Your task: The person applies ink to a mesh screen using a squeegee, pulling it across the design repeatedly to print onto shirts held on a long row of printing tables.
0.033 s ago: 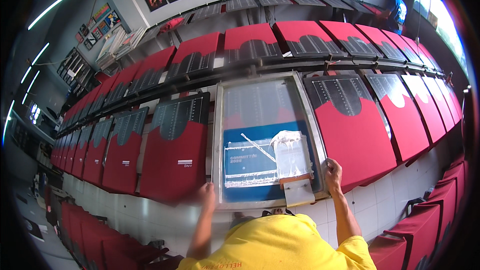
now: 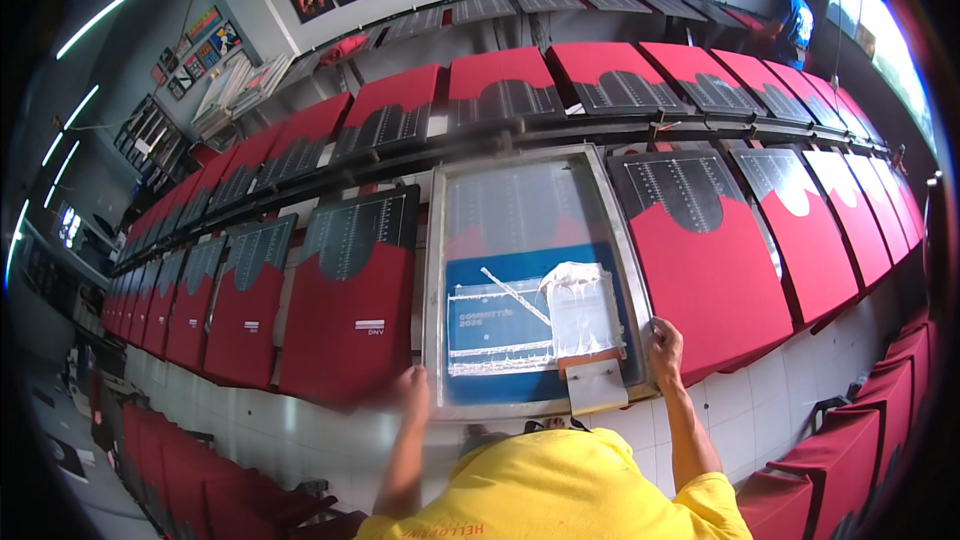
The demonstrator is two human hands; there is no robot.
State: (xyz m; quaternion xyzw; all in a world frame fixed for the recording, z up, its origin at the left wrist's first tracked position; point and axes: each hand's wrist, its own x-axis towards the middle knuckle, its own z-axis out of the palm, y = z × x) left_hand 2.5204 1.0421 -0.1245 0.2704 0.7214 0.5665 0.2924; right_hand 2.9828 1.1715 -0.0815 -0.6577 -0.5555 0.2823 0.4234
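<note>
A screen printing frame [image 2: 614, 202] lies over a red shirt on a board in the near row. Its mesh has a blue stencil area [image 2: 500, 265] in the lower half. White ink [image 2: 582, 315] is piled thickly at the stencil's right, with a thin diagonal streak to its left. A squeegee [image 2: 597, 386] with a pale plate and a brown strip rests at the frame's lower right. My left hand [image 2: 416, 395] is closed on the frame's lower left corner. On the lower right side, my right hand [image 2: 666, 350] grips the frame with curled fingers.
Red shirts on dark boards flank the frame, one at left [image 2: 350, 340] with a small white print and one at right [image 2: 710, 280]. Behind runs a second row [image 2: 500, 65]. More red shirts [image 2: 880, 410] stand behind me. A person in blue [image 2: 795, 20] works far right.
</note>
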